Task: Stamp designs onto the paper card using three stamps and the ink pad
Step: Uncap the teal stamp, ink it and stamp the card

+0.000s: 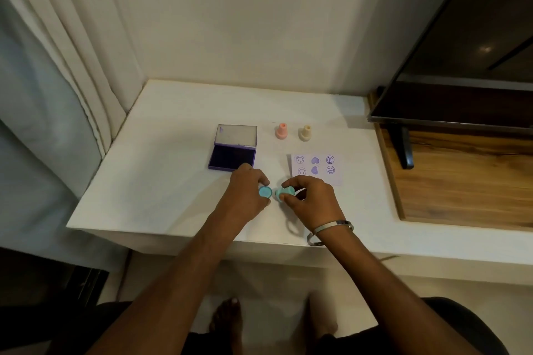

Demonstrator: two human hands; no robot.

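My right hand (310, 199) grips a teal stamp (284, 192), tilted on its side just above the white table (161, 181). My left hand (248, 190) holds the stamp's round teal cap (264, 192), a small gap apart from the stamp. The purple ink pad (232, 157) lies open behind my left hand, its clear lid (237, 135) folded back. The paper card (316, 168) lies behind my right hand and carries several purple prints of faces and hearts. A pink stamp (281, 131) and a cream stamp (305, 132) stand upright behind the card.
A dark TV screen (461, 66) on a black foot (403, 150) stands on a wooden surface (467, 179) at the right. A curtain (57, 66) hangs at the left. The wall rises behind the table. My feet show below the table's front edge.
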